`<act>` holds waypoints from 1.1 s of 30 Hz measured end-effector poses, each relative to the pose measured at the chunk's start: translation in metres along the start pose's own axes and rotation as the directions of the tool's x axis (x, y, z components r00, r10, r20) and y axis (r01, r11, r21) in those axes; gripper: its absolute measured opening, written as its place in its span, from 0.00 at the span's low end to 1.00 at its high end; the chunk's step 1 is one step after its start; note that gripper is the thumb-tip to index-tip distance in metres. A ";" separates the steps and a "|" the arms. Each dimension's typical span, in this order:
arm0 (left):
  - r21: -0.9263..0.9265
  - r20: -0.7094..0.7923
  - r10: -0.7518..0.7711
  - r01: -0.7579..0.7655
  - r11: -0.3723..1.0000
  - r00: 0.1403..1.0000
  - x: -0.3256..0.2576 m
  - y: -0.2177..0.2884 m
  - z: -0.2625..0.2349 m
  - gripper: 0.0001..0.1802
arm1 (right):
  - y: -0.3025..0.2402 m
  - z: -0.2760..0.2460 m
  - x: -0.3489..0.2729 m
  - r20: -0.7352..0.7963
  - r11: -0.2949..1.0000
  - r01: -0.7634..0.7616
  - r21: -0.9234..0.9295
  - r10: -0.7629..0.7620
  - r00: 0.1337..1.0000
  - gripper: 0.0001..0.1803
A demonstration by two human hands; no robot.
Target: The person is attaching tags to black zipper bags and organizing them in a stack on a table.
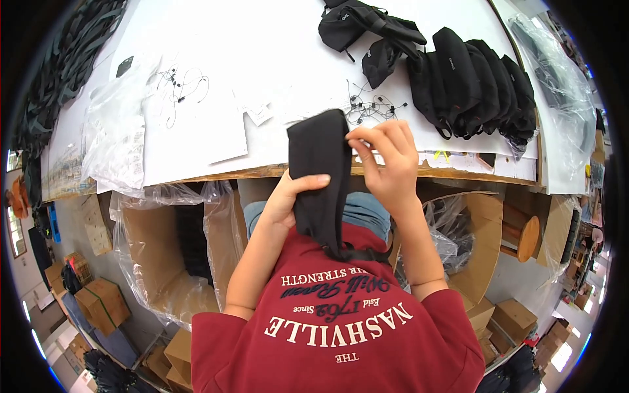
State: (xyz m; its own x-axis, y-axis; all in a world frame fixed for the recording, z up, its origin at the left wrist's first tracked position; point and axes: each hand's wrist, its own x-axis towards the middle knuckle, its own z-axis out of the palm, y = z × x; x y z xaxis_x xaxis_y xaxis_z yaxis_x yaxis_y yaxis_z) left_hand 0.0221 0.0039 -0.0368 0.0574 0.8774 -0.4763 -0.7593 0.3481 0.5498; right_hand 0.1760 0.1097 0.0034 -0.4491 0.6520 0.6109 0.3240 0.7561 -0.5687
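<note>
A flat black pouch bag point(317, 171) with a strap trailing from its lower end is upright in front of my chest, by the table's front edge. My left hand point(291, 196) grips its left side, with the thumb lying across the front face. At the bag's upper right edge, the thumb and index finger of my right hand point(386, 154) are pinched together, the other fingers curled. Whatever lies between those fingertips is too small to make out. Just beyond my right hand is a tangle of thin black tag strings point(372, 110) on the white table point(242, 59).
Several black bags point(472, 85) stand in a row at the right, with more bags point(367, 33) behind. Clear plastic bags point(114, 131) and paper cards point(229, 134) lie at left. Below the table edge are plastic-lined cartons point(154, 242) and a wooden stool point(528, 232).
</note>
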 end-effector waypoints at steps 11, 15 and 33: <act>0.055 0.041 0.002 -0.004 0.998 0.999 -0.002 0.009 -0.004 0.24 | -0.010 -0.011 0.011 0.128 0.988 -0.116 0.105 0.102 0.987 0.05; -0.100 -0.018 0.047 -0.048 0.994 0.999 0.000 0.008 -0.009 0.24 | -0.024 -0.011 0.003 0.305 0.969 -0.126 0.215 0.056 0.951 0.06; -0.227 -0.190 0.131 -0.174 0.958 0.973 0.005 0.028 -0.032 0.17 | -0.049 -0.010 -0.014 0.431 0.998 -0.069 0.010 0.058 0.900 0.17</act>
State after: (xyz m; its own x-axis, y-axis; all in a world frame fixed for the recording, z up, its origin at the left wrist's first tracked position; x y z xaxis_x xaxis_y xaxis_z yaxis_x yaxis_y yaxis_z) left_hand -0.0201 0.0077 -0.0459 -0.1670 0.8367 -0.5216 -0.8846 0.1064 0.4540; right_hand 0.1746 0.0640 0.0289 -0.7446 0.6060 0.2799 0.3456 0.7088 -0.6150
